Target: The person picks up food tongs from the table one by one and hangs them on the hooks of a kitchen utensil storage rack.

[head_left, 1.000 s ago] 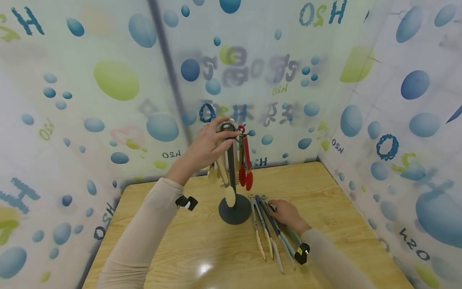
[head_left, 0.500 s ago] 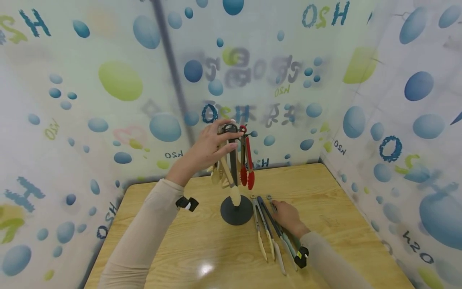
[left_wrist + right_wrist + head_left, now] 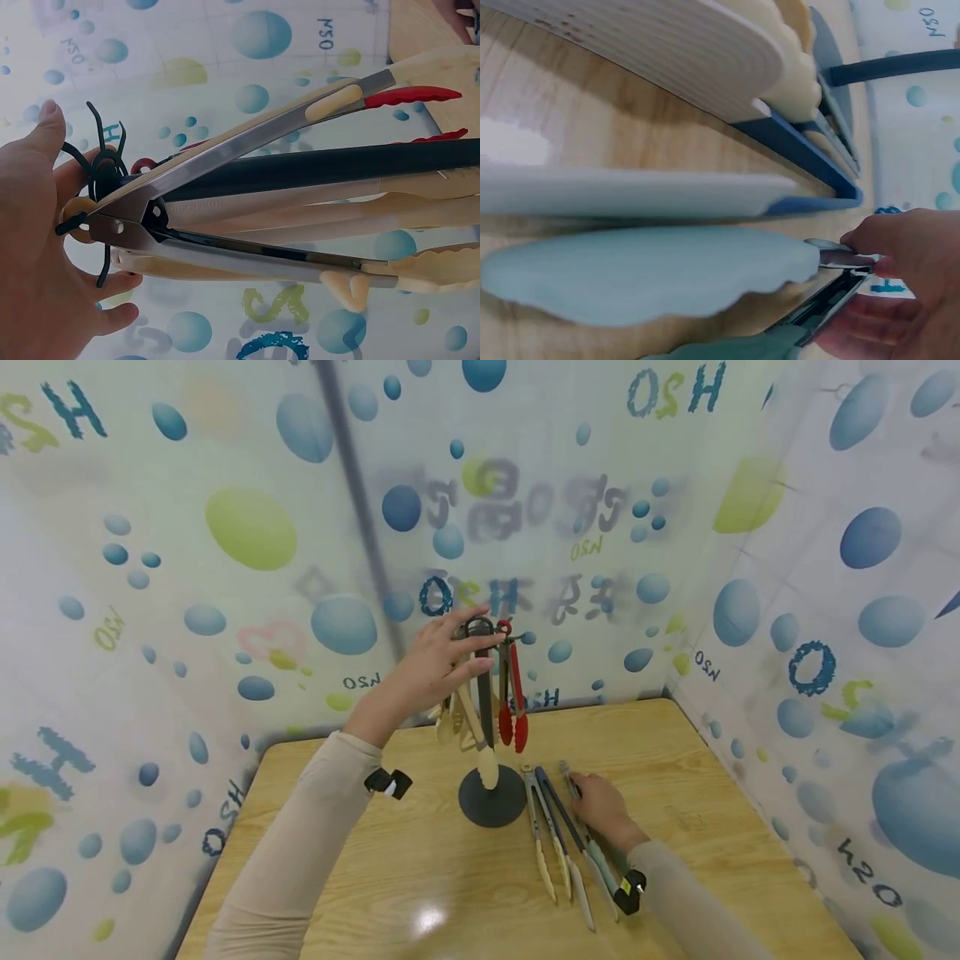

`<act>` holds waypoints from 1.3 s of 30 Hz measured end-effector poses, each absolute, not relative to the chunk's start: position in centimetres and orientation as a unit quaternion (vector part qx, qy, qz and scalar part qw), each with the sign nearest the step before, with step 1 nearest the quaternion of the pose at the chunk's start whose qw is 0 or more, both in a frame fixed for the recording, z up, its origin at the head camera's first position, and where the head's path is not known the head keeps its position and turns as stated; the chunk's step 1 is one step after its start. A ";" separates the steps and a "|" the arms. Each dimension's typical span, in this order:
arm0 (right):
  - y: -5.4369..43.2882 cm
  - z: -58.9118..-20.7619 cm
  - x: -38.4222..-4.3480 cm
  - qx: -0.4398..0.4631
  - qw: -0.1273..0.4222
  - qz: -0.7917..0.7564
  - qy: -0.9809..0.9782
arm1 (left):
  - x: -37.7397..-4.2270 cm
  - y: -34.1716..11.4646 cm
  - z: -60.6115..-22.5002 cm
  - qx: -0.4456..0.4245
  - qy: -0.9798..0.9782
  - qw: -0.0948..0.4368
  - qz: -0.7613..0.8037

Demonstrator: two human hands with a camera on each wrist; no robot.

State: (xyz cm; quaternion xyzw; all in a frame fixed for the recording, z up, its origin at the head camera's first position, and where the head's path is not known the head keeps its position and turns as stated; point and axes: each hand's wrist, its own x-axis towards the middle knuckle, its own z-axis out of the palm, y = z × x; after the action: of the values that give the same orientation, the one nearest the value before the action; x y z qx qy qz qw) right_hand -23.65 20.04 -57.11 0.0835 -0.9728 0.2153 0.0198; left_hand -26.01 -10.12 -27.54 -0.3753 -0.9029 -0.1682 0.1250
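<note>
My left hand (image 3: 427, 668) is at the top of a black utensil stand (image 3: 492, 810), its fingers on both sides of the hooks. Several tongs hang there: cream-tipped tongs (image 3: 225, 146) spread apart in front, red-tipped tongs (image 3: 521, 733) on the far side. On the table to the right of the stand, my right hand (image 3: 603, 806) pinches the metal handle end of green-tipped tongs (image 3: 652, 277) between thumb and fingers. Their scalloped heads lie close over the wood, and the palm hides part of the handle in the head view.
Beside the right hand lie cream-tipped tongs (image 3: 543, 868) and blue-handled tongs (image 3: 546, 781) with pale tips, side by side on the wooden table (image 3: 375, 868). Patterned curtains (image 3: 255, 527) surround the table at the back and sides.
The right hand has raised the handle end of the green-tipped tongs slightly and shifted it right, away from the blue-handled tongs. On the stand, the front cream-tipped tongs have swung slightly right.
</note>
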 end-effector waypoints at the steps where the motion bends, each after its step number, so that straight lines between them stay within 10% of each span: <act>1: 20.2 -56.9 -23.7 0.084 0.024 0.221 -0.971 | -26.0 -10.1 -27.5 -0.375 -0.903 0.124 -0.168; 25: 18.7 -40.8 -24.9 0.209 0.270 0.387 -0.857 | -25.5 -9.7 -27.3 -0.355 -0.918 0.134 -0.116; 39: 16.3 -36.9 -23.4 0.276 0.285 0.404 -0.825 | -25.0 -9.7 -27.3 -0.302 -0.933 0.124 -0.150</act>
State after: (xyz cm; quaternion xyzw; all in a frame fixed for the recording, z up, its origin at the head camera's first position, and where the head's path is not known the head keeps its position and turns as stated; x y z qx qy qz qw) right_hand -23.44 16.26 -36.92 0.2757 -0.8246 0.4038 0.2845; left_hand -25.00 -9.69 -27.34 -0.3020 -0.9332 -0.1498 0.1241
